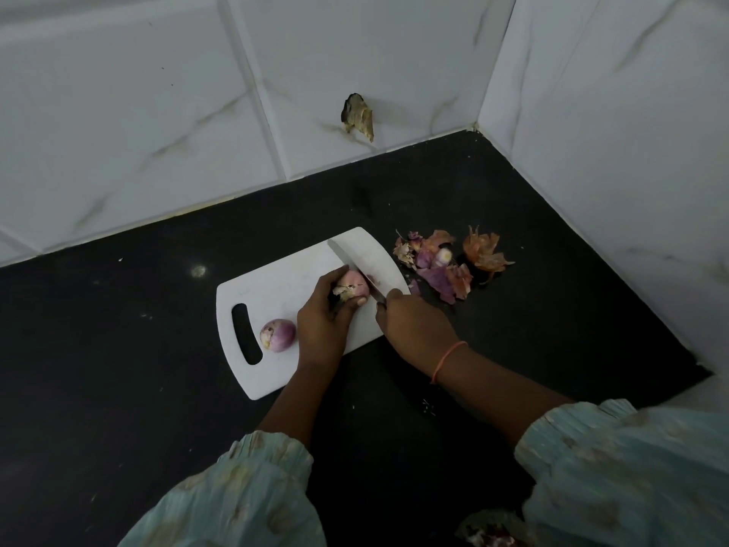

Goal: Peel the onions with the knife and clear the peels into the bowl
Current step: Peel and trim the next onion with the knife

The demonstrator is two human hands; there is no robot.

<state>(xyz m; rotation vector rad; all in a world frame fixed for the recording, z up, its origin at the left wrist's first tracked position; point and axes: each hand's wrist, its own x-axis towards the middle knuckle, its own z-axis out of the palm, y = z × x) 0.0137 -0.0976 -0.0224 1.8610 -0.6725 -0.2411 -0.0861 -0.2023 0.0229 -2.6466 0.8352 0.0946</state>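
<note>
On the white cutting board (276, 286) my left hand (321, 321) grips a pinkish onion (355, 284) whose dry root end faces me. My right hand (414, 325) holds the knife (357, 262) by its handle, and the blade lies across the far side of that onion. A peeled purple onion (278, 334) rests on the board to the left, beside the handle slot. A heap of purple and orange peels (449, 264) lies on the black counter just right of the board. No bowl shows plainly.
The black counter (118, 349) runs into a corner of white marble-look tiled walls at the back and right. A broken patch (358, 116) marks the back wall. Something with purple scraps (493, 536) peeks in at the bottom edge, between my sleeves.
</note>
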